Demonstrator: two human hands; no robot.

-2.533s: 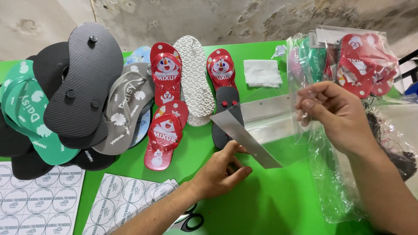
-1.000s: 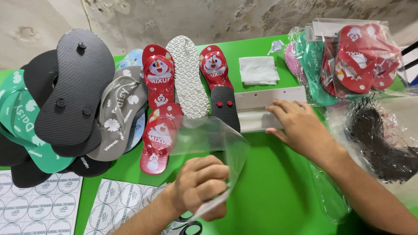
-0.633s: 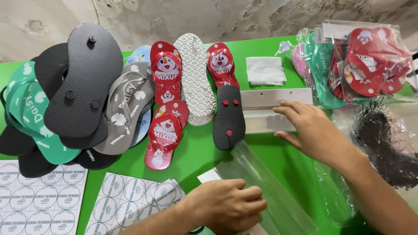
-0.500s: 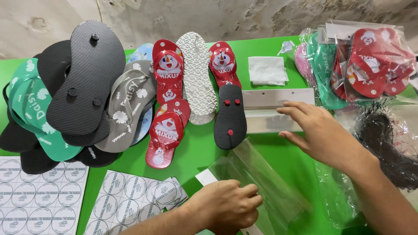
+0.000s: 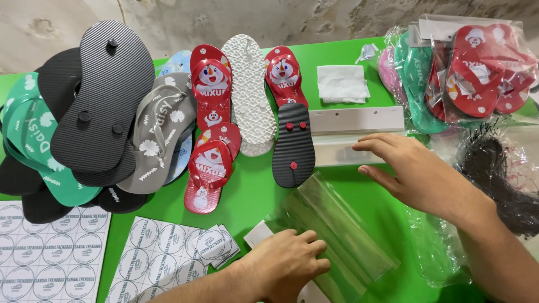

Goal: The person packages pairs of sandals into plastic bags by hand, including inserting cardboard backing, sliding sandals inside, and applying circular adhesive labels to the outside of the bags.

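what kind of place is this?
Likely a small flip-flop packing bench. Loose flip-flops are piled on a green table, bagged pairs are stacked at the right, round sticker sheets lie in front, and the left hand presses a clear bag.

Your left hand (image 5: 283, 264) presses flat on the clear plastic bag (image 5: 337, 224) lying on the green tabletop (image 5: 252, 191). Your right hand (image 5: 418, 174) hovers just right of the bag, fingers (image 5: 376, 147) spread over a stack of bags (image 5: 356, 132). A black sandal sole (image 5: 293, 143) lies just above the bag.
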